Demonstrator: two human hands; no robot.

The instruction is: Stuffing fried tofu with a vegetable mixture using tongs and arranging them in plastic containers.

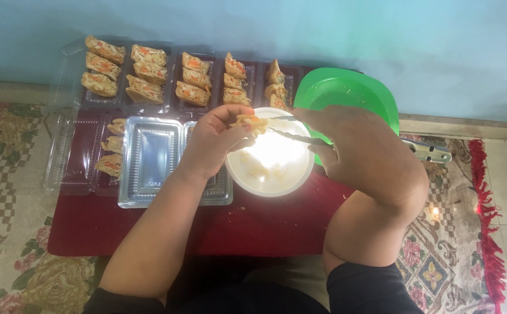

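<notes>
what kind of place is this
Probably a home, with food packed at floor level: a low red table on a patterned carpet, clear plastic trays of filled rolls, and a plain blue wall.

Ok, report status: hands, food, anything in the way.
Left hand holds a filled roll piece over the white bowl. Right hand grips a knife against it. Nothing in the way.

Black sleeves pushed above elbows; forearms, hands bare.
</notes>
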